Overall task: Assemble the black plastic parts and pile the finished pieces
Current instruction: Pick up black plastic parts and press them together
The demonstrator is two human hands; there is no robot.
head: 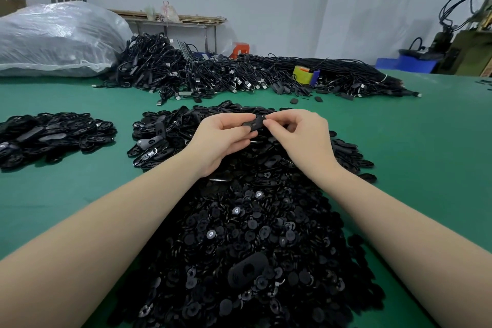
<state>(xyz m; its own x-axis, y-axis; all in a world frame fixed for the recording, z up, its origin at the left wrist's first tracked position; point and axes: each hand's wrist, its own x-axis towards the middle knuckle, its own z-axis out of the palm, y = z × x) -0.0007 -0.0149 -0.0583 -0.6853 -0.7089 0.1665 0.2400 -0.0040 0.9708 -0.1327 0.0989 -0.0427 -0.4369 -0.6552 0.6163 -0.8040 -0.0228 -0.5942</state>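
Observation:
My left hand (223, 138) and my right hand (298, 133) meet above the middle of the green table (426, 141). Together they hold one black oval plastic part (253, 124) between their fingertips. The left fingers curl under it and the right thumb and forefinger pinch its right end. Below the hands lies a big heap of small round black parts (253, 234). Behind and left of the hands sits a pile of oval black shells (165, 130). A separate pile of black pieces (53, 136) lies at the left.
A tangle of black cables (239, 74) runs across the far side of the table, with a yellow tape roll (302, 74) on it. A large clear plastic bag (53, 37) stands at the back left. Machinery and blue crates (407, 64) are at the far right.

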